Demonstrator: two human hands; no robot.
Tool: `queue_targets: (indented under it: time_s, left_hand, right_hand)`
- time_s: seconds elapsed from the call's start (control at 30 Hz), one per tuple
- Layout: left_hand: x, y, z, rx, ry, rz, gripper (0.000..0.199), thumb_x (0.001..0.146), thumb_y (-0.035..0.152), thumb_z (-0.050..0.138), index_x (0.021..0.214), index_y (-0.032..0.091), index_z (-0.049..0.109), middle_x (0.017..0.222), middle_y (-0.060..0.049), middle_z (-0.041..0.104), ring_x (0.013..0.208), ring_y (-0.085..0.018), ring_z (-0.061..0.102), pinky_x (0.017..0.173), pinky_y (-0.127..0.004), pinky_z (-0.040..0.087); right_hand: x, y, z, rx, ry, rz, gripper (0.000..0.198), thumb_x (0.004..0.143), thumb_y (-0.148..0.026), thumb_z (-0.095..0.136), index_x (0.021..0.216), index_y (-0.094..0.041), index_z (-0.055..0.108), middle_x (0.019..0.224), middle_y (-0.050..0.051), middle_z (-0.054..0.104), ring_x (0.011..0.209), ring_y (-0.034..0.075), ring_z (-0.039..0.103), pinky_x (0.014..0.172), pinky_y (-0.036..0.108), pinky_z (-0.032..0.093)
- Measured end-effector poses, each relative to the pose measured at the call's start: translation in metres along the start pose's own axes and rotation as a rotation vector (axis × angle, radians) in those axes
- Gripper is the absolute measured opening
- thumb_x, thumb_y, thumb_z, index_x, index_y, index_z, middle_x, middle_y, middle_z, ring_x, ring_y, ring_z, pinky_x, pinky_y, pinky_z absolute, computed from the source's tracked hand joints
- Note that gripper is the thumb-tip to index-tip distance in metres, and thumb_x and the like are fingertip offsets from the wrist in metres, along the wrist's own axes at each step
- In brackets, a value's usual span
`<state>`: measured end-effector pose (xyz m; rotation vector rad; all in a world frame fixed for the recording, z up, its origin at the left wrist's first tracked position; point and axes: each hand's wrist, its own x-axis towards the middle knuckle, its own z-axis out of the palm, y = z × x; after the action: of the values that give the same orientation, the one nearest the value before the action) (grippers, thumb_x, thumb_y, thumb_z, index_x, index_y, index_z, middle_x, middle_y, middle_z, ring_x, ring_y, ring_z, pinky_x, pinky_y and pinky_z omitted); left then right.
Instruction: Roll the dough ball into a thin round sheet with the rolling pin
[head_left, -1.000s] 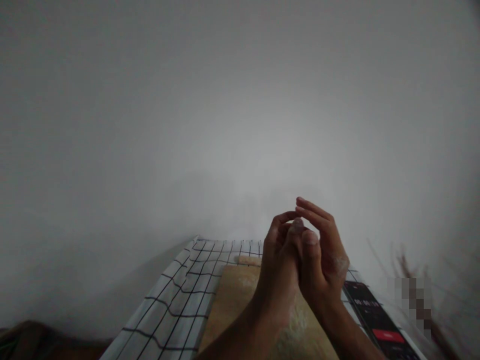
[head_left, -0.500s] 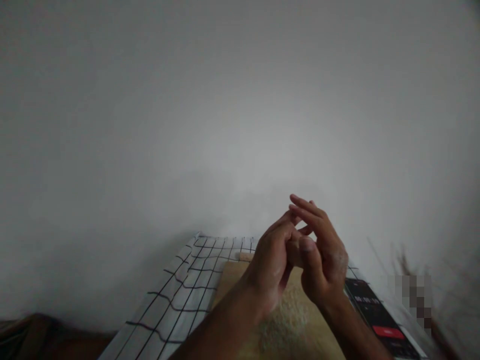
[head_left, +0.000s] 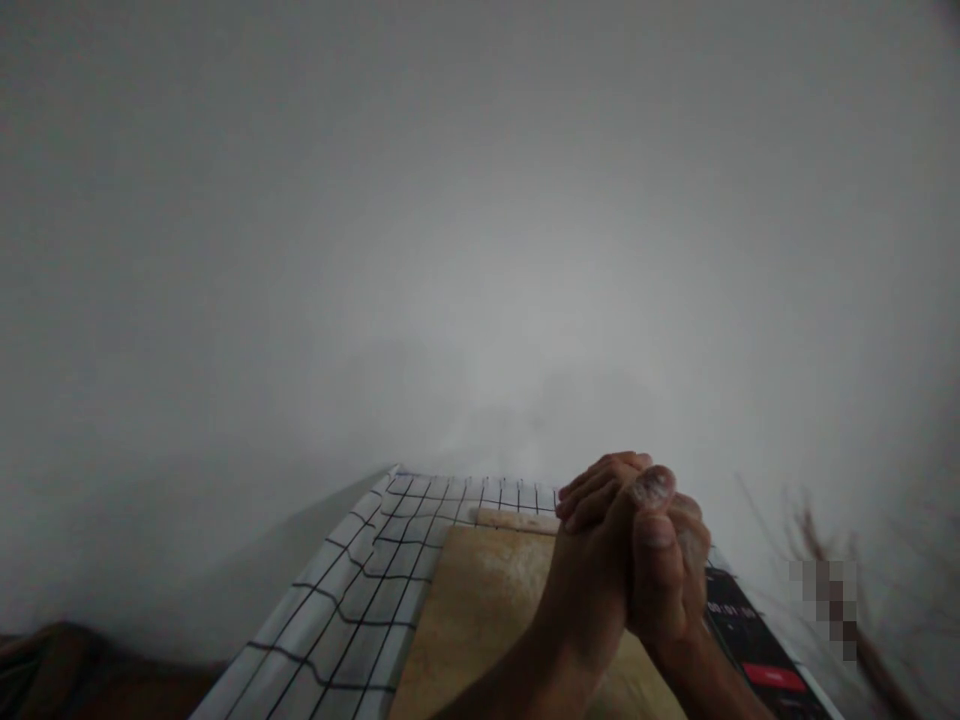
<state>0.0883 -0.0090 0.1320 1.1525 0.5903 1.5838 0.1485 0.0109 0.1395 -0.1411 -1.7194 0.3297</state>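
My left hand (head_left: 596,545) and my right hand (head_left: 671,580) are clasped together above the right side of a wooden board (head_left: 472,590), fingers interlaced and wrapped over each other. Both thumbs lie close together on the near side, and one thumb tip carries a whitish powder. Whether anything is enclosed between the palms is hidden. A dusting of pale powder marks the far part of the board. My forearms cover its right and near portions.
Black-and-white checked cloth (head_left: 352,610) covers the table. Beyond the board lies a narrow light wooden piece (head_left: 517,520). To the right, a phone (head_left: 757,640) displays a running timer. A plain wall (head_left: 480,250) rises behind, with a blurred branch-like object at far right.
My hands have closed from a loose, finger-spread contact into a tight clasp. They have moved slightly right and lower, uncovering more of the board's far left part and the wooden piece.
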Motion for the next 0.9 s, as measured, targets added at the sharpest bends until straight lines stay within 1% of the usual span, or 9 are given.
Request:
queue_targets:
  time_s: [0.07, 0.17, 0.27, 0.33, 0.4, 0.5, 0.63, 0.73, 0.9]
  left_hand:
    - [-0.002, 0.002, 0.002, 0.047, -0.019, 0.059, 0.033, 0.093, 0.051, 0.059, 0.088, 0.019, 0.067, 0.097, -0.007, 0.069, 0.098, -0.023, 0.065, 0.092, -0.037, 0.052]
    - [-0.005, 0.015, 0.000, 0.147, 0.002, 0.121, 0.023, 0.093, 0.042, 0.061, 0.089, 0.019, 0.068, 0.090, -0.004, 0.068, 0.086, -0.019, 0.063, 0.078, -0.030, 0.052]
    - [-0.007, 0.027, -0.004, 0.204, 0.038, 0.134, 0.017, 0.089, 0.036, 0.067, 0.090, 0.019, 0.066, 0.074, 0.001, 0.062, 0.064, -0.011, 0.053, 0.057, -0.022, 0.043]
    - [-0.006, 0.029, -0.007, 0.176, 0.088, 0.157, 0.021, 0.090, 0.037, 0.067, 0.082, 0.018, 0.064, 0.065, 0.004, 0.054, 0.056, -0.009, 0.045, 0.052, -0.021, 0.038]
    - [-0.004, 0.028, -0.009, 0.081, 0.157, 0.176, 0.025, 0.091, 0.038, 0.064, 0.076, 0.018, 0.061, 0.063, 0.004, 0.051, 0.057, -0.009, 0.046, 0.056, -0.021, 0.041]
    - [-0.001, 0.026, -0.010, -0.107, 0.197, 0.125, 0.020, 0.091, 0.035, 0.058, 0.084, 0.019, 0.066, 0.079, -0.001, 0.064, 0.075, -0.013, 0.061, 0.072, -0.025, 0.051]
    - [0.000, 0.030, -0.011, -0.209, 0.109, 0.033, 0.031, 0.087, 0.025, 0.055, 0.115, 0.024, 0.069, 0.116, -0.005, 0.072, 0.107, -0.021, 0.067, 0.094, -0.032, 0.052]
    - [-0.001, 0.038, -0.014, -0.215, 0.069, 0.078, 0.041, 0.086, 0.021, 0.056, 0.125, 0.029, 0.066, 0.135, -0.002, 0.065, 0.124, -0.023, 0.062, 0.107, -0.038, 0.046]
    - [-0.006, 0.046, -0.016, -0.125, -0.062, 0.033, 0.040, 0.080, 0.025, 0.066, 0.120, 0.027, 0.068, 0.134, -0.004, 0.065, 0.131, -0.032, 0.056, 0.110, -0.049, 0.044]
  right_hand:
    - [0.003, 0.001, -0.004, -0.059, 0.041, -0.002, 0.049, 0.101, -0.040, 0.034, 0.074, -0.024, 0.072, 0.071, 0.005, 0.068, 0.081, 0.025, 0.071, 0.083, 0.047, 0.052]
    - [0.008, 0.004, -0.008, -0.191, 0.161, 0.041, 0.054, 0.102, -0.044, 0.028, 0.080, -0.023, 0.073, 0.087, 0.008, 0.073, 0.096, 0.027, 0.070, 0.095, 0.051, 0.048]
    - [0.010, 0.007, -0.009, -0.213, 0.249, 0.124, 0.053, 0.103, -0.045, 0.025, 0.094, -0.021, 0.072, 0.107, 0.010, 0.072, 0.107, 0.028, 0.067, 0.092, 0.049, 0.051]
    - [0.008, 0.007, -0.005, -0.213, 0.234, 0.132, 0.048, 0.103, -0.044, 0.028, 0.102, -0.021, 0.070, 0.115, 0.011, 0.070, 0.111, 0.028, 0.065, 0.091, 0.047, 0.053]
    - [0.005, 0.007, 0.003, -0.236, 0.182, 0.082, 0.042, 0.102, -0.045, 0.035, 0.114, -0.022, 0.067, 0.125, 0.011, 0.066, 0.119, 0.029, 0.061, 0.096, 0.050, 0.051]
    - [0.001, 0.006, 0.012, -0.294, 0.141, 0.004, 0.043, 0.098, -0.045, 0.042, 0.130, -0.023, 0.060, 0.143, 0.012, 0.055, 0.136, 0.032, 0.049, 0.108, 0.059, 0.042]
    - [-0.001, 0.004, 0.012, -0.344, 0.121, -0.048, 0.036, 0.097, -0.031, 0.043, 0.126, -0.026, 0.064, 0.148, 0.007, 0.053, 0.141, 0.031, 0.044, 0.117, 0.063, 0.031]
    - [-0.004, -0.002, 0.008, -0.240, -0.002, -0.084, 0.040, 0.095, -0.021, 0.044, 0.129, -0.026, 0.063, 0.147, 0.006, 0.055, 0.138, 0.029, 0.050, 0.115, 0.056, 0.040]
    - [-0.007, -0.010, 0.006, -0.168, 0.051, -0.032, 0.048, 0.099, -0.033, 0.039, 0.143, -0.022, 0.052, 0.151, 0.009, 0.052, 0.142, 0.029, 0.045, 0.118, 0.059, 0.035]
